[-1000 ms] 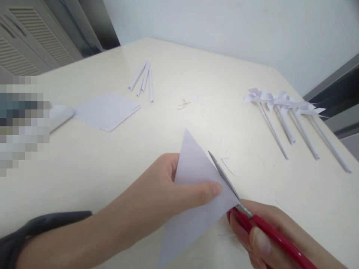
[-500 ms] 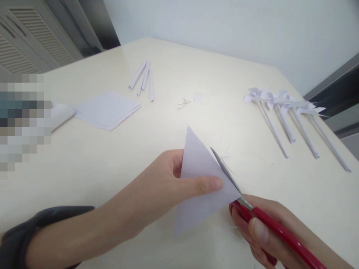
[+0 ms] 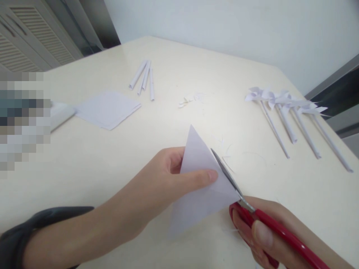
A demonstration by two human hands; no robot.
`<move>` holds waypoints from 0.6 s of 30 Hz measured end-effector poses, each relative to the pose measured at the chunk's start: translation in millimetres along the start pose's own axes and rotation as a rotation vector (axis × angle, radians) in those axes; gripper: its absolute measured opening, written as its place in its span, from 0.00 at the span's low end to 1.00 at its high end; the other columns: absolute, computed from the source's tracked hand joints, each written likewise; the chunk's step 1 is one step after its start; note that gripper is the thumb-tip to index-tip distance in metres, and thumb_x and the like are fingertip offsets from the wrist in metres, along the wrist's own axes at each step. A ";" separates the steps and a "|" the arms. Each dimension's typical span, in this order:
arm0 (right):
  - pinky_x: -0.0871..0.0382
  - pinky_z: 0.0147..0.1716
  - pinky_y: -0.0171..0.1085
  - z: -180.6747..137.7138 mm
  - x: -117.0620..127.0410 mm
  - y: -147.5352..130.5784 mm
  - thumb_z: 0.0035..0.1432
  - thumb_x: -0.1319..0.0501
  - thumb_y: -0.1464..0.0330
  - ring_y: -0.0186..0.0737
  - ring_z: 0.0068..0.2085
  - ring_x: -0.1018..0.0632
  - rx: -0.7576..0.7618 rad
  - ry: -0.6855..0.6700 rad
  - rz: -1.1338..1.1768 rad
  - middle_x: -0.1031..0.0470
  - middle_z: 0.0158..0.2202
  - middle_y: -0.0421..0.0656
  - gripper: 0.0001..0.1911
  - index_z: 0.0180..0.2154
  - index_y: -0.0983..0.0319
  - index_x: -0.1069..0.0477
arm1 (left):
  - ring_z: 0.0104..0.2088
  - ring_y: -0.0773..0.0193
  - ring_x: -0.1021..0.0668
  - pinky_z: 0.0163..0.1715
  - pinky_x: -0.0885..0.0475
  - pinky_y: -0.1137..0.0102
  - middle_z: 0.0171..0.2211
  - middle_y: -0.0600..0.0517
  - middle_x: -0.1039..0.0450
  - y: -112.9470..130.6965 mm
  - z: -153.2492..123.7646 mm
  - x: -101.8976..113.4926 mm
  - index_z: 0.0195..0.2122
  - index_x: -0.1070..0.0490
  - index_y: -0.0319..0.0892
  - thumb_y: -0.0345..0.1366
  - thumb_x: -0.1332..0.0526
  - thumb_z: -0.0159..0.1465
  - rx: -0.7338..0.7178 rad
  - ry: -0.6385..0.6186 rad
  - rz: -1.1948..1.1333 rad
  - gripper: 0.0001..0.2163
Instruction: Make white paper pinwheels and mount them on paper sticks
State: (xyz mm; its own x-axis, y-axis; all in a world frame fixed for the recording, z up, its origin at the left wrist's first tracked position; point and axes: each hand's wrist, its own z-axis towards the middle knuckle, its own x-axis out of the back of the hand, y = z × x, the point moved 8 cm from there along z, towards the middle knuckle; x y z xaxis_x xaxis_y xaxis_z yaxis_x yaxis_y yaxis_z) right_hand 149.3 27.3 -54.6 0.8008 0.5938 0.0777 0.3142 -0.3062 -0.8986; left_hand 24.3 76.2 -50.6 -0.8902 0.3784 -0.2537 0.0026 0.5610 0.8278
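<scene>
Near edge: a black band [image 3: 36, 224] is being worn on the left wrist. Red-handled scissors [image 3: 286, 229] are being gripped in the right hand [image 3: 265, 235], fingers closed about the handles. The blades are being directed up and leftward, along the slanting right edge of a folded-looking white paper [image 3: 196, 158]; the paper's right corner is being brought against the scissors near the pivot. Whether the blades are fully closed cannot be told.

The paper is being held above the table [image 3: 98, 168], in front of the body, by the left hand [image 3: 174, 179]; it is being pinched, thumb laid flat over the front, the other fingers mostly hidden behind.

Just beyond the blades, thin paper slivers [image 3: 227, 156] are being borne by the tabletop. To the right, four paper pinwheels [image 3: 286, 100] are being supported there in a row, sticks pointing nearward. To the left, stacked paper sheets [image 3: 109, 110] are being seen; farther off, small pale scraps [image 3: 185, 102] and four rolled paper tubes [image 3: 138, 74]. The far table edge is being backed by a pale wall [image 3: 210, 26].
</scene>
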 end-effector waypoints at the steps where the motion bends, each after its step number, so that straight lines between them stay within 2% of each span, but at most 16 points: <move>1: 0.49 0.19 0.31 -0.3 -1.7 -0.2 0.56 0.45 0.52 0.29 0.21 0.42 -0.016 -0.015 0.002 0.45 0.19 0.35 0.21 0.23 0.61 0.42 | 0.40 0.51 0.22 0.35 0.26 0.65 0.38 0.49 0.21 -0.4 -0.2 0.4 0.41 0.25 0.42 0.41 0.36 0.54 0.005 0.003 0.015 0.15; 8: 0.48 0.19 0.32 -0.2 -3.3 4.8 0.52 0.47 0.45 0.33 0.22 0.44 -0.032 0.013 0.072 0.47 0.21 0.37 0.23 0.25 0.59 0.39 | 0.39 0.51 0.21 0.33 0.25 0.65 0.37 0.50 0.22 -1.3 -1.5 3.0 0.37 0.25 0.43 0.44 0.38 0.55 -0.017 0.015 0.084 0.13; 14: 0.40 0.22 0.32 -0.3 0.3 -1.5 0.53 0.49 0.44 0.32 0.22 0.39 -0.055 0.009 0.034 0.42 0.21 0.38 0.26 0.26 0.61 0.37 | 0.37 0.52 0.21 0.32 0.26 0.65 0.35 0.50 0.22 -3.2 -2.9 -1.6 0.36 0.25 0.43 0.42 0.39 0.55 -0.018 -0.014 0.127 0.11; 18: 0.40 0.23 0.32 1.7 -0.3 -4.9 0.52 0.49 0.43 0.31 0.23 0.39 -0.064 0.007 0.058 0.42 0.22 0.38 0.27 0.25 0.61 0.39 | 0.35 0.52 0.22 0.32 0.26 0.65 0.34 0.49 0.22 -2.4 -1.9 -1.5 0.36 0.25 0.41 0.39 0.40 0.55 0.016 -0.009 0.149 0.10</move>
State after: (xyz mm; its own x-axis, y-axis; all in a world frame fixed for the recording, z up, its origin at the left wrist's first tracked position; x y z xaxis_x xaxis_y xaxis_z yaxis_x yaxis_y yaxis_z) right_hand 146.6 29.8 -50.9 0.8220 0.5687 0.0297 0.2990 -0.3867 -0.8724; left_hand 24.8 72.8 -51.3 -0.8750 0.4654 -0.1332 0.1420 0.5098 0.8485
